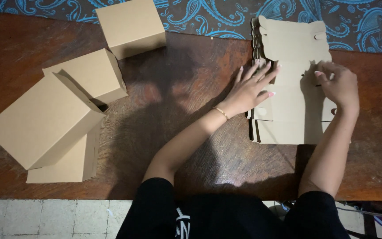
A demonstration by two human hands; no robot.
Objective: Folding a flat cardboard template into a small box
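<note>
Your left hand (250,86) lies flat, fingers spread and released, on the left part of the stack of flat cardboard blanks (290,106). Your right hand (339,84) rests on the stack's right edge, fingers curled at the top blank; whether it grips that sheet or only presses on it, I cannot tell. A thin bracelet (221,113) sits on your left wrist.

The stack lies on the wooden bench (191,146), right of centre, its far end reaching over the blue patterned cloth (208,17) at the bench's back edge. The blanks are tan, with scalloped tabs showing at the left side and far end.

Well apart, on the bench's left side, stand four folded tan boxes. One box (131,26) sits alone near the cloth. A second (89,75) stands nearer you, touching a third, tilted box (40,121), which leans on a fourth (74,166) at the near edge.
</note>
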